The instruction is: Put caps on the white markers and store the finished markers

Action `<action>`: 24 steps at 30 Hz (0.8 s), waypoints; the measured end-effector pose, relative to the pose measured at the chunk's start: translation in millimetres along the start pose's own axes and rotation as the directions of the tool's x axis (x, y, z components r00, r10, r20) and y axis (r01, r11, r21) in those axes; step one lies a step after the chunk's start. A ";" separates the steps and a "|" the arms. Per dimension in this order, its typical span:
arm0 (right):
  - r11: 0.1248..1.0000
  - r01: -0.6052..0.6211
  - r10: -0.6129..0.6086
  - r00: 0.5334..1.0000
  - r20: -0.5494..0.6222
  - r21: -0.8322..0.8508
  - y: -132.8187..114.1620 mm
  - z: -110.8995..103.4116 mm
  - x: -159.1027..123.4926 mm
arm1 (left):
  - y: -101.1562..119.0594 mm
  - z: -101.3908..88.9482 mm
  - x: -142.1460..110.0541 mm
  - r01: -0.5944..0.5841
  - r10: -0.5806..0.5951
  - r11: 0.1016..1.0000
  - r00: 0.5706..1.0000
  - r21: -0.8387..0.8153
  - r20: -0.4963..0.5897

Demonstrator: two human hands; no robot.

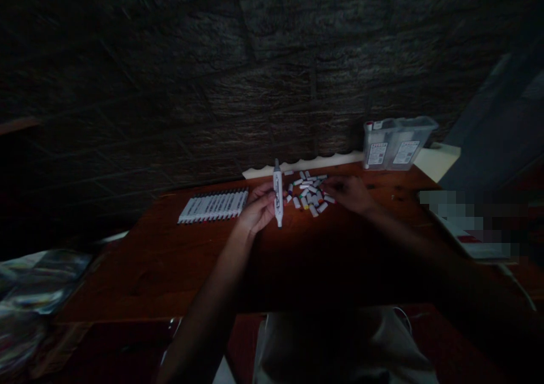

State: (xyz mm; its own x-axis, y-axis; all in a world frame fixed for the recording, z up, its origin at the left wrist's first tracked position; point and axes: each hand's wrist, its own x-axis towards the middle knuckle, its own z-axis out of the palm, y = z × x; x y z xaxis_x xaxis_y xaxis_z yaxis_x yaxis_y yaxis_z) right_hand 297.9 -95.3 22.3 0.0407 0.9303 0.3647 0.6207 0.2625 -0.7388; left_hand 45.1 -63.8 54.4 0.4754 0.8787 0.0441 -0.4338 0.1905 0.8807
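Held upright in my left hand [260, 205] is a white marker [278, 197], its grey tip end bare at the top. The fingers wrap around the middle of its barrel. My right hand [348, 192] reaches to the right side of a scattered pile of marker caps [309, 188], white with coloured ends. Its fingers are drawn together at the pile's edge; what they pinch, if anything, is too dark to make out. To the left of my left hand, several white markers [212, 205] lie side by side in a neat row.
A clear plastic case [397, 144] with labels stands at the back right by the wall. A pale wavy-edged strip [331, 161] runs along the back of the wooden table [170, 276]. Clear plastic packaging [42, 282] lies at the left. The light is dim.
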 end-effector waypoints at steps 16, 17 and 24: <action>0.563 -0.262 -0.023 0.943 0.331 0.784 -37.6 3.5 -14.8 | -12.2 2.7 2.5 0.156 -0.179 0.976 0.972 0.154 0.153; 0.549 -0.269 -0.033 0.939 0.342 0.792 -38.2 6.8 -15.6 | -12.9 2.7 2.3 0.164 -0.189 0.973 0.971 0.165 0.147; 0.450 -0.301 0.073 0.951 0.301 0.841 -45.9 10.4 -15.5 | -12.4 6.5 3.4 0.096 -0.124 0.981 0.979 0.170 0.164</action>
State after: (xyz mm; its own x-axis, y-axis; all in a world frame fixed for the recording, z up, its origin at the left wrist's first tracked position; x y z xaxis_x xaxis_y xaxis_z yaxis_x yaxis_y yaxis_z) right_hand 260.7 -119.0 44.7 -0.1514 0.9809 0.1223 -0.3909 0.0542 -0.9189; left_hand 57.0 -66.0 46.7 0.6449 0.7642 0.0114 -0.2499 0.1968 0.9481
